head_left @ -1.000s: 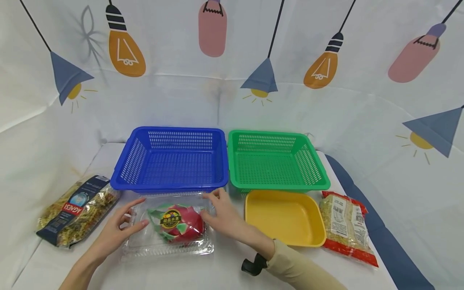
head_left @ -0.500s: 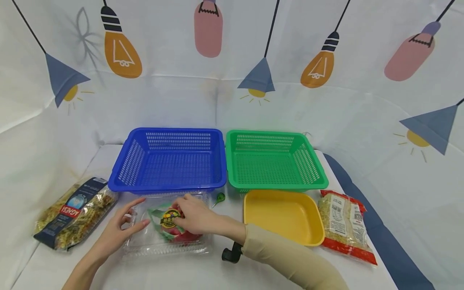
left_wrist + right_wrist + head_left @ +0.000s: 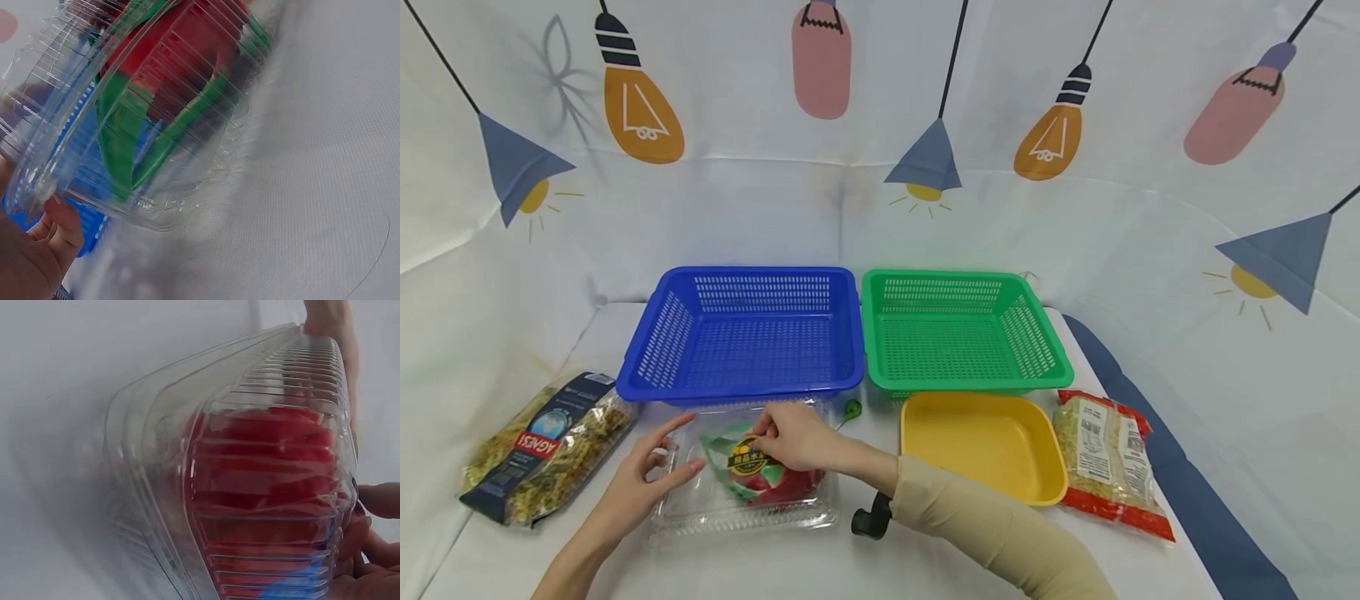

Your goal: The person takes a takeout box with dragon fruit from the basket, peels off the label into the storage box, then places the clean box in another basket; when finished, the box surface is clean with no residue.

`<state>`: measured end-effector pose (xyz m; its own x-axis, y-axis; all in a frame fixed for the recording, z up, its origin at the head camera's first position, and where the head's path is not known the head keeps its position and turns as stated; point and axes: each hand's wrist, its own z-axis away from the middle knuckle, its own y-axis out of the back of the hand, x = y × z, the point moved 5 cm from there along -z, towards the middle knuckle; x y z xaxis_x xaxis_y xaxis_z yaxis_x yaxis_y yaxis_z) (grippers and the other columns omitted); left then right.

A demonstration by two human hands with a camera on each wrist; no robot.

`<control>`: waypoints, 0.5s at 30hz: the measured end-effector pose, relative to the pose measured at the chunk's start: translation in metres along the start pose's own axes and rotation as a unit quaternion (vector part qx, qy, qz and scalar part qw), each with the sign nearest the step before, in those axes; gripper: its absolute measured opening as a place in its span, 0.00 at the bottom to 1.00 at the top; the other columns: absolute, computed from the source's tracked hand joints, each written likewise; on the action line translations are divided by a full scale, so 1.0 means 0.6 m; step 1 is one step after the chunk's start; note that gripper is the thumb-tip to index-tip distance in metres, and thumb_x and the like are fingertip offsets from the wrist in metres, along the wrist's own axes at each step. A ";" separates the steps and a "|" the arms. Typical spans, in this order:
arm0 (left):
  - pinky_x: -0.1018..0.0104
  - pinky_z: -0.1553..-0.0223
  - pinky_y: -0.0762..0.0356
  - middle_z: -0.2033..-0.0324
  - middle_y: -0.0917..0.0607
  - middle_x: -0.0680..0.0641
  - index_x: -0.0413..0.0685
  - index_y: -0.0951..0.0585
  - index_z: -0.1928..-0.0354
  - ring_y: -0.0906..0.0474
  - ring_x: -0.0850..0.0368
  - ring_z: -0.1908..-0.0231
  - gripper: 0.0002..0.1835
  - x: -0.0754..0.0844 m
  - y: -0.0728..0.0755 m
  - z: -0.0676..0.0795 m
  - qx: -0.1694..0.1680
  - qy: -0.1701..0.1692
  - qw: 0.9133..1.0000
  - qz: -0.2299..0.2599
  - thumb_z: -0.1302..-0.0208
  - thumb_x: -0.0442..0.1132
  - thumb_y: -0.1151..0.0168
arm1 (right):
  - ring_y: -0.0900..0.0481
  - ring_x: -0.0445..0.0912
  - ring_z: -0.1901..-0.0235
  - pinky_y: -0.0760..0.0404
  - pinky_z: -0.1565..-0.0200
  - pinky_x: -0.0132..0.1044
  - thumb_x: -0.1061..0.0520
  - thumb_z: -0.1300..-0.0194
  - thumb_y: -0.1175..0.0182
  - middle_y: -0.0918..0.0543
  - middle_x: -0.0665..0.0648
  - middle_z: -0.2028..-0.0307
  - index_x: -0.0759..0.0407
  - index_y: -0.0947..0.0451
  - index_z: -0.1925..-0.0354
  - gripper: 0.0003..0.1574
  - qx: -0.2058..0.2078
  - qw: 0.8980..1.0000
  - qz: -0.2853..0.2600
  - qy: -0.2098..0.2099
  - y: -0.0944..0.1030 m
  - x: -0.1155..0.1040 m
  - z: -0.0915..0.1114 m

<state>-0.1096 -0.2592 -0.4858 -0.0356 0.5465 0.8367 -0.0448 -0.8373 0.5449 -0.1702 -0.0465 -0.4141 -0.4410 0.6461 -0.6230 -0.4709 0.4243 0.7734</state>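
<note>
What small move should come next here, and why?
Probably the right hand should pick at the edge of the round label and peel gently: its fingertips are right at that label, which still sits on the clear box. The left hand touches the box's left side, so it could steady it. Whether an edge has lifted can't be seen.

Via head feed I read AGNESI on the pasta bag (image 3: 546,450), left of the left hand (image 3: 642,479). Round sticker (image 3: 747,461) at the right hand (image 3: 801,437): 精品水, remainder unclear. Red-ended bag (image 3: 1108,454), right of the right hand: barcoded labels, print too small.
</note>
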 end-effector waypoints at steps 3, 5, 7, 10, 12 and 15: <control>0.65 0.64 0.31 0.42 0.33 0.48 0.59 0.41 0.22 0.35 0.60 0.55 0.38 0.000 0.000 0.001 0.000 -0.003 1.000 -0.001 0.30 0.46 0.36 | 0.28 0.31 0.74 0.30 0.70 0.23 0.56 0.34 0.35 0.17 0.45 0.71 0.56 0.15 0.61 0.06 0.005 1.000 -0.009 -0.005 0.001 0.001 0.000; 0.65 0.64 0.31 0.41 0.33 0.48 0.59 0.41 0.22 0.35 0.60 0.55 0.38 0.001 -0.001 0.002 -0.001 -0.002 1.000 0.000 0.30 0.46 0.37 | 0.28 0.31 0.74 0.30 0.70 0.23 0.55 0.33 0.36 0.16 0.45 0.70 0.56 0.15 0.62 0.06 0.005 1.000 -0.007 -0.005 0.001 0.001 0.000; 0.65 0.64 0.31 0.41 0.34 0.47 0.59 0.41 0.22 0.35 0.59 0.55 0.38 0.002 -0.001 0.003 -0.002 -0.002 1.000 0.001 0.30 0.47 0.37 | 0.29 0.32 0.74 0.30 0.71 0.23 0.55 0.32 0.36 0.17 0.46 0.71 0.57 0.15 0.62 0.07 0.006 1.000 -0.011 -0.003 0.000 0.001 0.000; 0.65 0.64 0.31 0.43 0.34 0.47 0.59 0.42 0.22 0.34 0.57 0.55 0.38 0.002 -0.001 0.003 -0.004 0.001 1.000 0.002 0.30 0.47 0.37 | 0.29 0.33 0.73 0.31 0.69 0.24 0.55 0.32 0.37 0.18 0.45 0.70 0.56 0.16 0.63 0.07 0.007 1.000 -0.013 -0.002 0.001 0.002 0.001; 0.65 0.64 0.31 0.44 0.34 0.46 0.59 0.42 0.22 0.34 0.55 0.55 0.38 0.002 -0.001 0.003 -0.003 0.002 1.000 0.003 0.30 0.46 0.37 | 0.30 0.33 0.72 0.30 0.68 0.24 0.54 0.32 0.37 0.19 0.45 0.70 0.56 0.16 0.63 0.07 0.007 1.000 -0.016 0.000 0.001 0.002 0.002; 0.65 0.64 0.31 0.44 0.35 0.46 0.59 0.42 0.22 0.33 0.54 0.55 0.39 0.001 -0.002 0.001 -0.004 0.005 1.000 0.002 0.30 0.46 0.37 | 0.30 0.33 0.70 0.30 0.66 0.24 0.54 0.31 0.37 0.20 0.45 0.68 0.56 0.17 0.63 0.06 0.006 1.000 -0.016 0.007 0.001 0.003 0.003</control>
<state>-0.1089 -0.2581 -0.4857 -0.0461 0.5429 0.8385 -0.0531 -0.8396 0.5406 -0.1699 -0.0436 -0.4146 -0.4360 0.6232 -0.6493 -0.4754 0.4531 0.7541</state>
